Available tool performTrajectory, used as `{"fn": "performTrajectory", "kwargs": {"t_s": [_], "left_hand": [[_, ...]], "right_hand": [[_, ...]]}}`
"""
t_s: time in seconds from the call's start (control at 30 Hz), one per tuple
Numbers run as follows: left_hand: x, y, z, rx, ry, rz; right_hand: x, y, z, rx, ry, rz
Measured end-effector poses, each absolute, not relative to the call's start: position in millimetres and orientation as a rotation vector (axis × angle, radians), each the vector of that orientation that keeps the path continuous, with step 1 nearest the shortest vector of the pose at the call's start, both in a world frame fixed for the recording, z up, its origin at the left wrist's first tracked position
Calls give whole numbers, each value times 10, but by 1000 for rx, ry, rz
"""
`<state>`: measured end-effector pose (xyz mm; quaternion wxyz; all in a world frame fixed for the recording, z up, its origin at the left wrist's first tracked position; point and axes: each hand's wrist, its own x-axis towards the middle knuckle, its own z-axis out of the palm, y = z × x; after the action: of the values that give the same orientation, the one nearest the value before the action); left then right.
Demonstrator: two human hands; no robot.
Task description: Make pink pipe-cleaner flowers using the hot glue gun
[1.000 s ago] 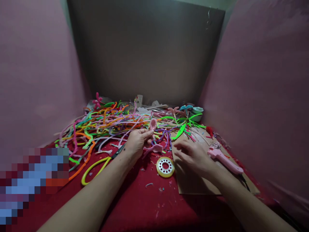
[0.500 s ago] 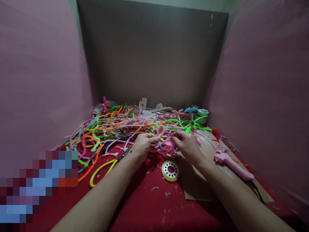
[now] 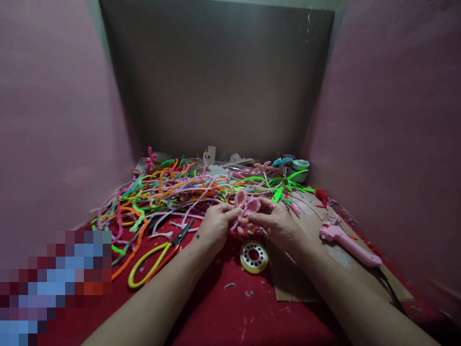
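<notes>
Between my hands is a pink pipe cleaner shape (image 3: 251, 207) with two rounded loops side by side, like petals. My left hand (image 3: 218, 223) pinches it at the lower left, where the loops come together. Thumb and fingers of my right hand (image 3: 277, 222) grip the right-hand loop. A yellow-rimmed tape spool (image 3: 254, 257) lies on the red cloth (image 3: 216, 312) just below. To the left of my left wrist rest scissors (image 3: 158, 262) with yellow and red handles, their blades pointing away from me.
A tangle of colourful pipe cleaners (image 3: 173, 190) spreads across the back left. Finished-looking pipe cleaner flowers (image 3: 283, 166) lie at the back right near a mint container (image 3: 299, 170). On the cardboard (image 3: 295, 283) sits a pink glue gun (image 3: 349, 245) with a black cord. Pink side walls flank the table.
My right hand has closed onto the pink piece, whose second loop now stands rounded beside the first. The view has shifted slightly, showing more of the scissors.
</notes>
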<state>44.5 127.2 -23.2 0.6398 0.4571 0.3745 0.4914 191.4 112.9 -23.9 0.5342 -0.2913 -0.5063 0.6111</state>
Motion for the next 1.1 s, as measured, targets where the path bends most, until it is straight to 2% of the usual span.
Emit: {"fn": "performTrajectory", "kwargs": {"t_s": [0.17, 0.47, 0.73, 1.1], "left_hand": [[469, 1223, -160, 987, 803, 1093], [503, 1137, -138, 1060, 773, 1059], [562, 1126, -218, 1058, 749, 1174], [575, 1111, -206, 1049, 754, 1218]], "right_hand": [[1919, 1115, -244, -593, -1177, 1510], [1929, 1115, -282, -613, -1203, 1384], [1894, 1099, -288, -658, -1137, 1321], [1898, 1067, -248, -577, -1016, 1512]]}}
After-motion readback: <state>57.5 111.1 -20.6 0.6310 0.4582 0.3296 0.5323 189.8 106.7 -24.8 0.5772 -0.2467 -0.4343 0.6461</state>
